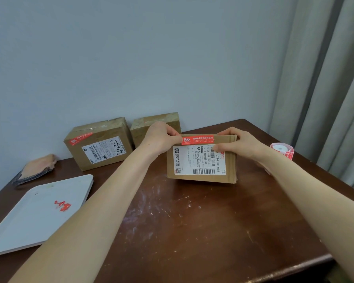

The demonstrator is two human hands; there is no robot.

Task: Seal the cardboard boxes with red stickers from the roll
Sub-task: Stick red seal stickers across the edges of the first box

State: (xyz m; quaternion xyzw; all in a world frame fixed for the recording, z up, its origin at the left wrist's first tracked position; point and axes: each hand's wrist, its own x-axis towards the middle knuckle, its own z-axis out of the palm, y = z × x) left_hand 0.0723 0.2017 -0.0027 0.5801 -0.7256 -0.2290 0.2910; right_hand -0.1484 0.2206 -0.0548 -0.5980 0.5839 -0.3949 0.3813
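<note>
Red sticker [197, 139] runs left-right; left hand [161, 138] pinches its end, right hand [240, 146] grips box [231, 162].

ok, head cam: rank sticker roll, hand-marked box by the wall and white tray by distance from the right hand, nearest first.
From the right hand, which grips the front box:
1. sticker roll, just to its right.
2. hand-marked box, far left at the wall.
3. white tray, front left, farthest.
</note>
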